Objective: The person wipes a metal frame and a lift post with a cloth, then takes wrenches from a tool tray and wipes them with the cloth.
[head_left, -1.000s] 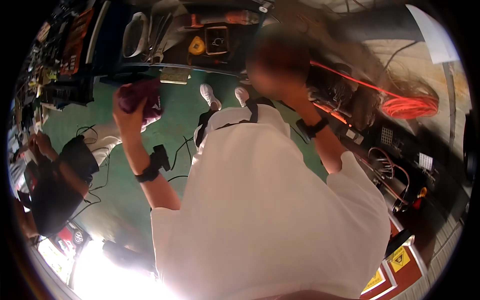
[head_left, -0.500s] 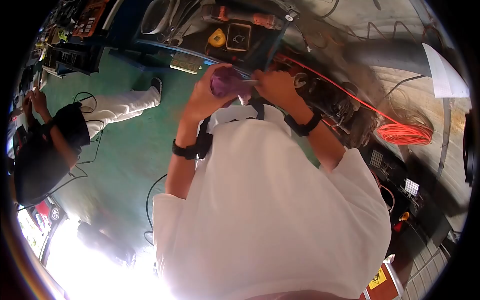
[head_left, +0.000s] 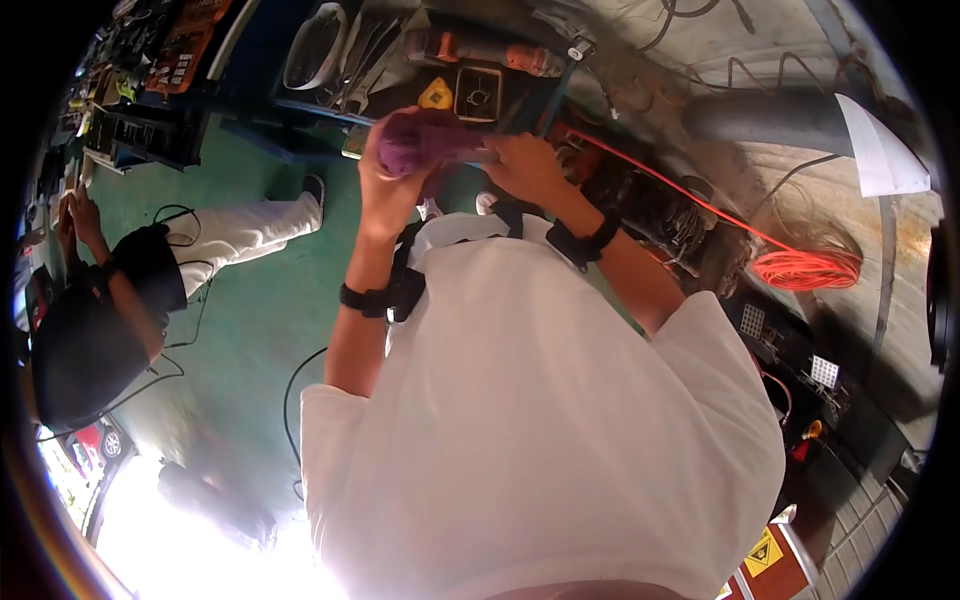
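My left hand (head_left: 385,190) is closed round a bunched purple cloth (head_left: 425,142), held up in front of the blue bench's edge. Just to its right, my right hand (head_left: 528,168) has its fingers closed at the end of a thin, greyish piece that meets the cloth. That piece is blurred, so I cannot tell whether it is a tool or part of the cloth. Behind the hands, on the bench, lie a yellow tape measure (head_left: 436,94) and a small square tray (head_left: 479,95).
An orange and grey power tool (head_left: 485,50) and wrenches lie on the bench. A coiled orange hose (head_left: 808,268) is at the right. Another person (head_left: 110,315) stands at the left, near black cables on the green floor.
My left hand brought the purple cloth rightward from the far left to in front of me. My right hand came in to meet it, and both have since shifted slightly left.
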`<act>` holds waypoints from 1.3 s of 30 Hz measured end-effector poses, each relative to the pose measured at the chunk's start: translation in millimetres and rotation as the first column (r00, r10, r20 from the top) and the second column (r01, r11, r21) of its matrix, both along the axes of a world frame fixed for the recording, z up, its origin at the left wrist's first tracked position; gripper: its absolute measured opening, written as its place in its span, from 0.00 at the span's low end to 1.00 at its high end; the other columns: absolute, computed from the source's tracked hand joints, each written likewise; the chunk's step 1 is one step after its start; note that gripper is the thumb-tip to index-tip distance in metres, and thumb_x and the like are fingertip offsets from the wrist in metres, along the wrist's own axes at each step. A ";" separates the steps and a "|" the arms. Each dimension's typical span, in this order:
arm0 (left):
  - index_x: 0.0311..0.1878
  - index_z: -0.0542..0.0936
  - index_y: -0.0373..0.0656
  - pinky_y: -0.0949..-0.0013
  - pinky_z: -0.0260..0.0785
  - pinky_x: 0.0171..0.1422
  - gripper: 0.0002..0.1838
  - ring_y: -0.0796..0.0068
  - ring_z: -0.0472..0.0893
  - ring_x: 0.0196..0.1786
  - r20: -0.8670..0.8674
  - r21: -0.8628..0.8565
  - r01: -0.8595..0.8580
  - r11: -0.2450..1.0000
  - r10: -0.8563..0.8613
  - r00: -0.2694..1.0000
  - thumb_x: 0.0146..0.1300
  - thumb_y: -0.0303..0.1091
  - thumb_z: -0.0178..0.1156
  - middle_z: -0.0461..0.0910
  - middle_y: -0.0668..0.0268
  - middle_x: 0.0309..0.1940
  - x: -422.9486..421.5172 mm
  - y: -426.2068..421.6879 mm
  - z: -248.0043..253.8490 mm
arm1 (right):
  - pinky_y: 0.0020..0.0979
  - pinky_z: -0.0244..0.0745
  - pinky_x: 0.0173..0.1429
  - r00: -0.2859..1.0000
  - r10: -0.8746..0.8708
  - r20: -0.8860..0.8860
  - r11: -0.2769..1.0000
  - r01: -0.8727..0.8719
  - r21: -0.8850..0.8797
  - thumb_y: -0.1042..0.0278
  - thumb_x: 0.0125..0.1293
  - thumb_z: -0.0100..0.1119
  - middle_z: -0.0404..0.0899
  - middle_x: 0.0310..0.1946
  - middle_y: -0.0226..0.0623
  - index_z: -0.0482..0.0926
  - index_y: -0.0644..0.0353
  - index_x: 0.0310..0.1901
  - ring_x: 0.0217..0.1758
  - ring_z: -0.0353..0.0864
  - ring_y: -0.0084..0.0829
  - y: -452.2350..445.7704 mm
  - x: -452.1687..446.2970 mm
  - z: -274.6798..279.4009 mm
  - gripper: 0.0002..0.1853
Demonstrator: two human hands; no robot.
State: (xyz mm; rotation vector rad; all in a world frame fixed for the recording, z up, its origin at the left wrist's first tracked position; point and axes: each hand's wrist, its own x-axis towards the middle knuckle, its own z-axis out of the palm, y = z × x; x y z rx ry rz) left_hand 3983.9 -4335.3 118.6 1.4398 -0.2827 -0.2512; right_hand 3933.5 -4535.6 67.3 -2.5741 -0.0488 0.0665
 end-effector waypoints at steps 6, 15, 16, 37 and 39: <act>0.60 0.71 0.34 0.70 0.70 0.61 0.27 0.73 0.77 0.53 0.138 -0.071 -0.169 0.983 0.178 0.974 0.56 0.19 0.68 0.77 0.61 0.52 32.0 8.2 15.4 | 0.47 0.75 0.37 1.000 -0.025 0.012 0.986 0.023 0.165 0.56 0.56 0.65 0.82 0.27 0.39 0.81 0.54 0.35 0.35 0.83 0.46 16.2 38.1 2.9 0.12; 0.56 0.75 0.35 0.71 0.68 0.61 0.27 0.74 0.78 0.53 0.229 0.036 -0.288 0.957 0.273 0.934 0.50 0.18 0.71 0.79 0.61 0.51 55.0 34.4 8.9 | 0.45 0.76 0.37 0.986 0.050 -0.156 0.987 -0.025 0.157 0.54 0.55 0.65 0.82 0.26 0.38 0.81 0.55 0.36 0.32 0.83 0.45 16.1 57.2 16.3 0.14; 0.56 0.75 0.35 0.71 0.68 0.61 0.27 0.73 0.78 0.53 0.201 0.031 -0.316 0.948 0.304 0.931 0.51 0.18 0.70 0.79 0.62 0.51 57.0 37.9 6.1 | 0.45 0.76 0.37 0.987 0.050 -0.153 0.988 -0.026 0.153 0.54 0.55 0.65 0.82 0.26 0.38 0.81 0.55 0.36 0.32 0.83 0.45 11.3 59.1 15.8 0.14; 0.62 0.67 0.34 0.67 0.71 0.61 0.37 0.70 0.77 0.56 -0.042 -0.037 0.064 0.997 -0.066 0.997 0.52 0.28 0.76 0.77 0.59 0.53 52.2 -26.7 9.7 | 0.36 0.75 0.48 0.965 0.261 0.019 0.673 -0.196 0.714 0.69 0.58 0.62 0.82 0.39 0.43 0.74 0.62 0.57 0.40 0.81 0.39 16.7 60.0 44.1 0.23; 0.61 0.67 0.33 0.68 0.73 0.59 0.36 0.71 0.78 0.53 -0.015 -0.035 0.041 0.999 -0.041 0.999 0.51 0.26 0.76 0.78 0.59 0.51 49.8 -19.3 8.3 | 0.30 0.76 0.51 0.941 0.320 -0.108 0.704 -0.159 0.692 0.73 0.60 0.64 0.81 0.44 0.39 0.73 0.64 0.59 0.46 0.79 0.26 22.2 58.0 47.8 0.24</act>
